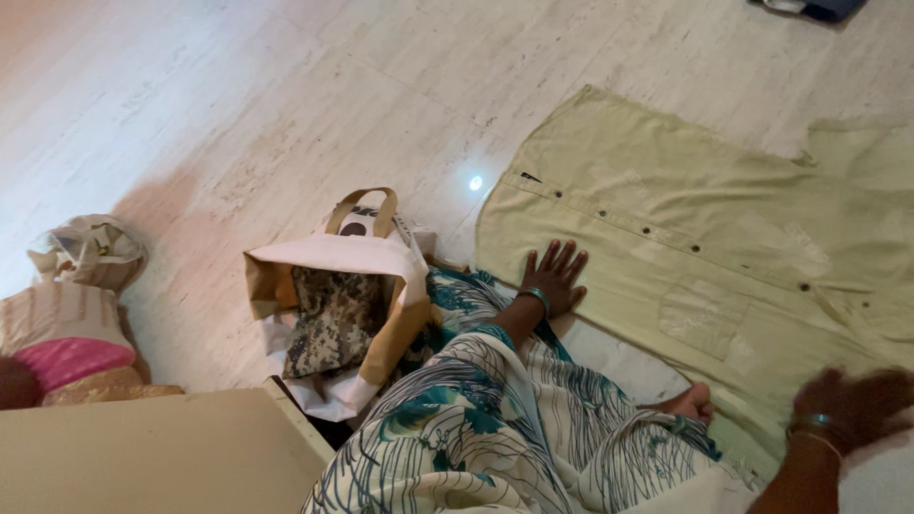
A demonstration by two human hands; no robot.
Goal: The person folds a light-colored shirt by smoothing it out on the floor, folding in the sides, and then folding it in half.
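We press our left hand (554,276) flat, fingers spread, on the pale green button-up shirt (685,247) spread on the floor (286,105). Our right hand (852,405), blurred, rests on its near edge. Left of the left hand stands a paper bag (333,286).

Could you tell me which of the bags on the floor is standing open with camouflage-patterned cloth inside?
It is the white-and-tan bag beside the person's knee, near the left hand. The crumpled bag far left shows no such cloth.

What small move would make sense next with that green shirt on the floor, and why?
Probably smooth it flatter. The pale green shirt lies buttoned and spread, left hand pressing its edge, right hand on its lower part, blurred.
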